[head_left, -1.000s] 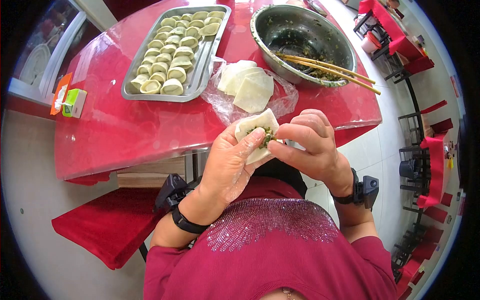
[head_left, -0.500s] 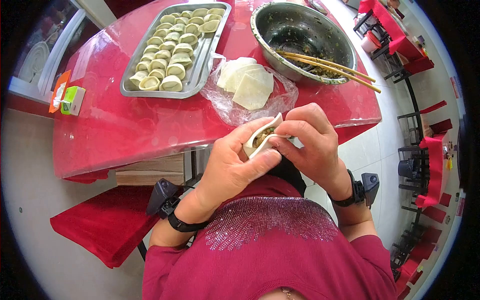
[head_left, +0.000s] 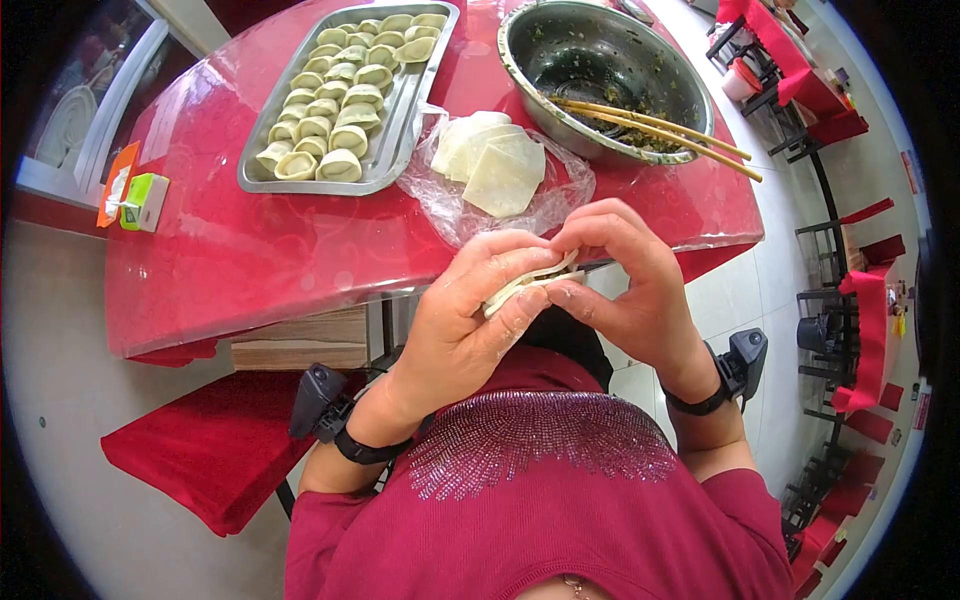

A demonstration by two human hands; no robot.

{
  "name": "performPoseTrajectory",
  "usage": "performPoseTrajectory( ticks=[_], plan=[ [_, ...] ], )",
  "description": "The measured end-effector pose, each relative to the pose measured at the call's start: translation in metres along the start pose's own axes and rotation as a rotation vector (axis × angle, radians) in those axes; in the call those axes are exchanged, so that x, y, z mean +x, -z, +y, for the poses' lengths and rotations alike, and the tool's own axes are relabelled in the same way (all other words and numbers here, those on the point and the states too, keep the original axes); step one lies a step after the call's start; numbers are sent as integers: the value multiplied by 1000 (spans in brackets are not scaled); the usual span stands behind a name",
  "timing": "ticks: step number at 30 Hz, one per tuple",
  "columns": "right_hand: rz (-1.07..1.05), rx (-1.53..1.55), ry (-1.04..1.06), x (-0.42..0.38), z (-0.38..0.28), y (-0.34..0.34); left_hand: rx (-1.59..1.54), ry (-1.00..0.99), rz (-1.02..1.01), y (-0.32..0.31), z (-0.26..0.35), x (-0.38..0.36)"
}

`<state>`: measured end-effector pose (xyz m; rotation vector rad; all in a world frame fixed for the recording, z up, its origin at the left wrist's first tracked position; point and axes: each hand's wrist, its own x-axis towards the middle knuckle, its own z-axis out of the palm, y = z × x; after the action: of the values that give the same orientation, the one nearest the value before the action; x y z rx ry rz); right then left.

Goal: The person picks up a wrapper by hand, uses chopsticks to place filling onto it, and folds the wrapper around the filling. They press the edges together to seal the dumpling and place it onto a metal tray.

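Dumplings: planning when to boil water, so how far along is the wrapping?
Done: the metal tray is nearly full of folded dumplings. In hand: left hand and right hand pinch one wrapper shut. Left: a stack of wrappers, little filling in the steel bowl.

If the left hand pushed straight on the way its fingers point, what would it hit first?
The left hand points up-right, so it would likely meet the folded wrapper it pinches, then the right hand right behind.

Bright daylight, sheen on red table (head_left: 250, 260); strong fisheye bending, black vignette corners; sharp focus.
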<state>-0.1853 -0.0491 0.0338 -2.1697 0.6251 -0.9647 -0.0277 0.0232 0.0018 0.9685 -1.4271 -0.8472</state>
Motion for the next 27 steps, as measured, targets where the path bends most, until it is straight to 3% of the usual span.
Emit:
performPoseTrajectory(
  ticks=[5,14,16,23,27],
  plan=[
    [-17,209,-232,-5,-2,-2,-64,89,61,-3,2,-3],
    [-34,14,-22,-2,-5,6,-264,312,93,-7,14,-6],
    [-62,-2,165,-1,-2,5,-250,314,70,-6,16,-5],
    [-251,-6,220,0,1,15,-449,492,15,-5,22,-2],
    [-261,-26,195,1,-1,14,-414,465,-28,-3,18,-5]
  ],
)
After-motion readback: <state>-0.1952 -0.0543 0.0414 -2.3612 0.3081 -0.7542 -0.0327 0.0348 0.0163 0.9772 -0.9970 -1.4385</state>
